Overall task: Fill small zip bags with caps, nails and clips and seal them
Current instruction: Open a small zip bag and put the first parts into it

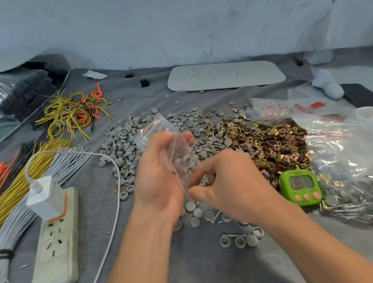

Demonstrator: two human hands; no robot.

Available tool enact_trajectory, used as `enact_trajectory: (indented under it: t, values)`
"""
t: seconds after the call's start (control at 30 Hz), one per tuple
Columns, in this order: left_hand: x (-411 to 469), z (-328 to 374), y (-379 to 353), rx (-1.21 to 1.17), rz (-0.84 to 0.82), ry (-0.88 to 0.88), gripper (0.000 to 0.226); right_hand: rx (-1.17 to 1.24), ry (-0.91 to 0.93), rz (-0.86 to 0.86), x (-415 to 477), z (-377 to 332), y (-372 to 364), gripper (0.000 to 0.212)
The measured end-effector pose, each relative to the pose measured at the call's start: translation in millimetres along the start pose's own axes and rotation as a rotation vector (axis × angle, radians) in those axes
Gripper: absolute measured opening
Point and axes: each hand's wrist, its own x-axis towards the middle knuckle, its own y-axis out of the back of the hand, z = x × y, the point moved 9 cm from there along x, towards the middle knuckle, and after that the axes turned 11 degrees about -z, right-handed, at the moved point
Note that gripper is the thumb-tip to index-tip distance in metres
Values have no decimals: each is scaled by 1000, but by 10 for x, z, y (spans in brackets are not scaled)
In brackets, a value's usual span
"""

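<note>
The left hand [158,171] curls round a thin, crinkled clear zip bag [174,148] with a red strip, round grey rubbery caps showing inside. The right hand [228,184], fingers curled, pinches the bag's lower edge. Both are up and left of the square green timer [299,187]. Shiny brassy square clips [267,142] are heaped just behind the timer; loose caps [129,146] are piled farther left, a cream power strip [53,242] beyond.

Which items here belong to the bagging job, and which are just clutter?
Job: small zip bag in left hand, grey caps, brass clips, nails.
Lying about: power strip, charger, green timer, wire bundles, phone.
</note>
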Motion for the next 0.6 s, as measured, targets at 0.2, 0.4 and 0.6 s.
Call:
enact_trajectory:
  t: [0.2, 0.4, 0.6]
  values:
    - [-1, 102, -22, -91, -67, -99, 39, 348, -212, 88, -63, 323, 47, 53]
    - [-10, 83, -164, -290, -278, -72, 30, 1057, -349, -266, -49, 361, -521, 26]
    - [-16, 196, -32, -435, -245, -143, 29, 911, -244, -354, -85, 409, -518, 32]
